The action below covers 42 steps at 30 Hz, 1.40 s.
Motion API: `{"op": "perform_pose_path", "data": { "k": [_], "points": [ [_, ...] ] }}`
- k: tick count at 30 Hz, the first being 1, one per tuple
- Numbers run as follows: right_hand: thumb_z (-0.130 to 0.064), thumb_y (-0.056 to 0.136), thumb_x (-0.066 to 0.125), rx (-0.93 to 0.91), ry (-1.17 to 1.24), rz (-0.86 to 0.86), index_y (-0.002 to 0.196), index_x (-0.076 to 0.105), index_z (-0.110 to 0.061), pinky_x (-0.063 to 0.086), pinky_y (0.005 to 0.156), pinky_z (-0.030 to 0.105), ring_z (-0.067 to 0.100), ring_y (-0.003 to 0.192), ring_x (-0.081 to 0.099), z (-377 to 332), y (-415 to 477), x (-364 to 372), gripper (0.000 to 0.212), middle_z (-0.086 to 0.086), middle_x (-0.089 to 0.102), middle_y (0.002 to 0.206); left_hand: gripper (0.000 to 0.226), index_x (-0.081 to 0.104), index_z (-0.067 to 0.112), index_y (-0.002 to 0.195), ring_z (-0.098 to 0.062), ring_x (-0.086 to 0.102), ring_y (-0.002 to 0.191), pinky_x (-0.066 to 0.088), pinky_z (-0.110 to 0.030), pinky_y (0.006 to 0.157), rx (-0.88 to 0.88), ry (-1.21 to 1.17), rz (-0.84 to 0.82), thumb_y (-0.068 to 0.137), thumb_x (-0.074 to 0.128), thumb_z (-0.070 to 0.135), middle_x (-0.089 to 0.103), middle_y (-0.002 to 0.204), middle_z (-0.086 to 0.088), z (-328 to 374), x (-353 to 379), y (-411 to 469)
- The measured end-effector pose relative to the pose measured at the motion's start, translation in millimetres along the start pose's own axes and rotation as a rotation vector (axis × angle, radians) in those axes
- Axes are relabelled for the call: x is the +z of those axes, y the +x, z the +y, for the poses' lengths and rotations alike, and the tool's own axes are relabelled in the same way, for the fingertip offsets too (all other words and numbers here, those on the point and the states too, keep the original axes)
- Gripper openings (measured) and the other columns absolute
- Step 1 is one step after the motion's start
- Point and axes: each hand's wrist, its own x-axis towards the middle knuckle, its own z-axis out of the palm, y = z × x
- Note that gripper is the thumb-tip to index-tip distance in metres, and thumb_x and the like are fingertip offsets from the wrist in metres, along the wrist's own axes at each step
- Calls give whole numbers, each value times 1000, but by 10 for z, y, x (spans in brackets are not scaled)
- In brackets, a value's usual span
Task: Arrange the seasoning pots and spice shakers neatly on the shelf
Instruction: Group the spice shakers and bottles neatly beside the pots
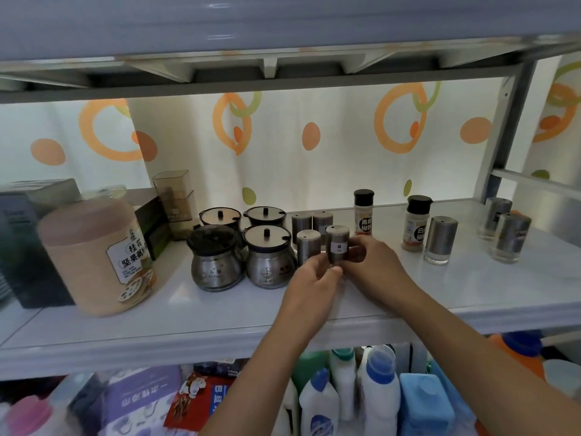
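Steel shaker (338, 245) — smooth, round, white-labelled — I'm pinching it with both hands, left hand (309, 286) low, right hand (372, 258) wrapping its side.

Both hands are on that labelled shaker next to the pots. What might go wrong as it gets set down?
1. The labelled shaker, held by the left hand and right hand, sits tight against the neighbouring shaker; a nudge could topple it into the row behind.
2. The right forearm crosses the shelf edge near the white pepper bottle and a lone shaker; a sideways pull-back may clip them.
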Motion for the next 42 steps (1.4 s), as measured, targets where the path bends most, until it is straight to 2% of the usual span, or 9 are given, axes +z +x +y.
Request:
{"op": "perform_pose_path", "data": {
  "k": [3, 6, 13, 18, 25, 29, 35, 39, 42],
  "points": [
    [-31, 75, 80, 9, 49, 2, 114, 63, -23, 50, 77, 18, -3, 86, 61, 34, 1, 23, 43, -11, 67, 96, 22, 65, 28, 112, 1, 58, 99, 41, -11, 78, -21, -8, 50, 95, 53, 23, 66, 104, 17, -48, -46, -7],
    [-29, 75, 81, 17, 64, -5, 114, 63, -23, 48, 76, 17, -2, 87, 63, 59, 10, 32, 43, -11, 69, 96, 16, 63, 35, 91, 1, 60, 95, 45, -14, 78, -46, -40, 87, 93, 55, 22, 68, 99, 17, -75, -70, -5],
    [-33, 74, 81, 6, 84, -28, 114, 63, -23, 50, 78, 20, 3, 88, 65, 82, 12, 43, 45, -9, 71, 98, 29, 65, 20, 119, -5, 61, 103, 48, -25, 92, -66, -105, 86, 93, 54, 20, 69, 110, 9, -75, -70, 31],
    [-33, 76, 79, -8, 64, -38, 114, 62, -23, 51, 82, 23, 4, 89, 64, 82, 9, 49, 43, -9, 69, 98, 32, 62, 20, 123, -6, 61, 108, 47, -29, 100, -64, -99, 95, 93, 55, 19, 69, 114, 8, -77, -67, 16],
    [-35, 80, 77, 18, 124, -33, 124, 56, -22, 49, 75, 18, 3, 92, 63, 98, -68, -110, 51, -7, 65, 106, 33, 61, 22, 125, -1, 61, 106, 46, -16, 89, 26, -60, 79, 93, 56, 15, 69, 111, 13, 29, 47, -35],
    [-32, 86, 72, 7, 17, 74, 119, 61, -21, 52, 73, 20, 7, 86, 63, 136, -178, -649, 36, -5, 66, 99, 34, 59, 19, 127, 0, 60, 107, 44, -13, 91, 97, -82, 6, 94, 55, 14, 68, 117, 9, 248, 356, -39],
    [-39, 87, 69, 101, -294, 298, 100, 66, -18, 51, 75, 33, 18, 87, 62, 220, 113, -1652, 25, -1, 66, 93, 38, 56, 18, 133, -10, 57, 112, 41, -24, 100, -4, -52, -163, 95, 52, 18, 64, 126, 5, 451, 899, 73],
    [-57, 81, 67, 199, -537, 146, 91, 66, -14, 52, 81, 37, 20, 83, 61, 296, 311, -1733, 45, 3, 70, 92, 33, 62, 17, 125, -14, 56, 103, 39, -24, 89, -40, -30, -196, 95, 51, 17, 64, 112, 3, 533, 1130, 159],
    [-62, 84, 60, 219, -612, 30, 88, 70, -8, 43, 62, 28, 15, 61, 57, 240, 330, -1649, 55, 4, 66, 70, 33, 64, 20, 124, -13, 53, 98, 37, -24, 85, -44, -21, -213, 95, 48, 15, 59, 103, 8, 560, 1212, 208]
  ]
}}
